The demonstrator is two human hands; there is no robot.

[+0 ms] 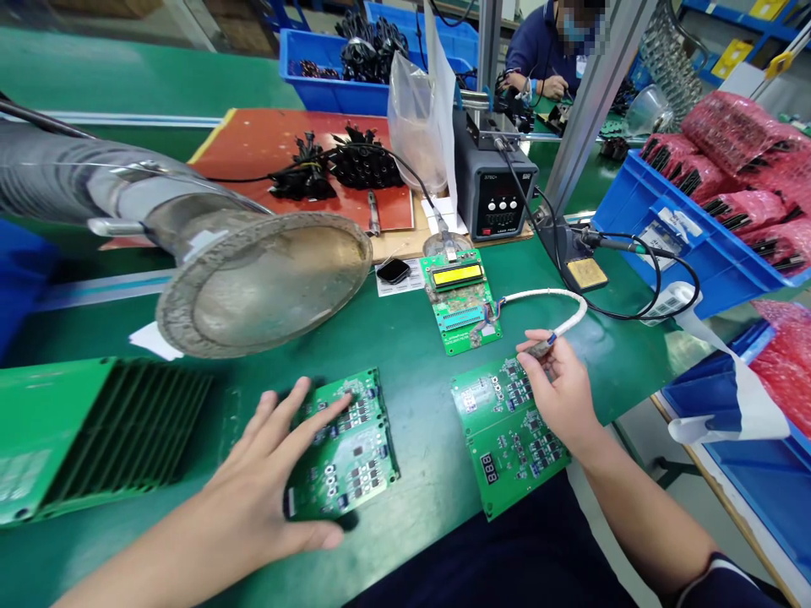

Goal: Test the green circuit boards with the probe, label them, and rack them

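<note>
My left hand point(272, 473) is spread over a green circuit board point(361, 452) on the bench, its index finger lying across the top of the board and its thumb beside the lower edge. Between the fingers and thumb of my right hand point(561, 388) is the grey plug point(542, 347) of a white sleeved cable point(551, 295). That plug is held at the upper edge of a second circuit board point(507, 447), which carries a three-digit display; whether it touches contacts there is hidden. The cable runs to a tester board point(461, 304) with a lit yellow screen and a blue socket.
Stacked green boards point(57, 431) stand at left, under a fume hood point(266, 283) with a grey hose. Behind are a soldering station point(498, 186), an iron in its stand point(586, 253) and black cable bundles point(364, 160). A blue bin point(703, 228) holds pink-wrapped parts. A co-worker point(545, 51) sits opposite.
</note>
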